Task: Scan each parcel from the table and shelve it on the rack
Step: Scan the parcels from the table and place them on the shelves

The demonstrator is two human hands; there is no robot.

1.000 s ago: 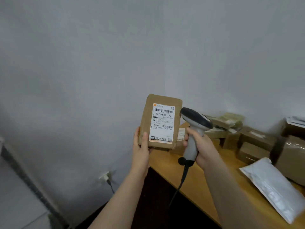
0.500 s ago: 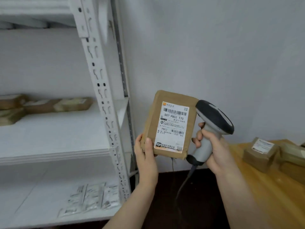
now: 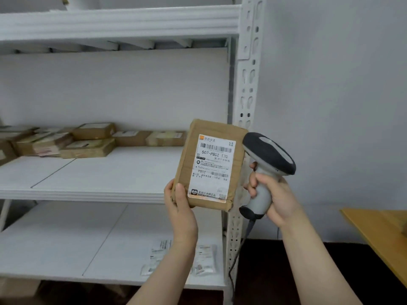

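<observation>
- The left hand [image 3: 181, 209] grips the lower left corner of the brown parcel [image 3: 187, 164]. Its thumb lies flat on the front face and its fingers are wrapped behind, out of sight
- Its wrist is upright, and the bare forearm rises from the bottom centre of the frame
- The parcel is held in the air at the centre of the frame, upright with a slight lean, in front of the rack's right post. Its white label [image 3: 212, 168] faces the camera
- The right hand [image 3: 277, 194] is closed round the grey handle of the scanner [image 3: 267, 159], fingers curled over the front, with the forearm coming up from the lower right
- The scanner's dark head sits just beside the parcel's right edge; I cannot tell whether they touch
- A dark cable [image 3: 247, 230] hangs from the handle's base
- The white rack [image 3: 248, 62] fills the left and centre: stacked brown boxes [image 3: 88, 148] on the middle shelf at left, flat pale bags [image 3: 158, 254] on the lower shelf
- A wooden table [image 3: 374, 227] corner shows at the right edge
</observation>
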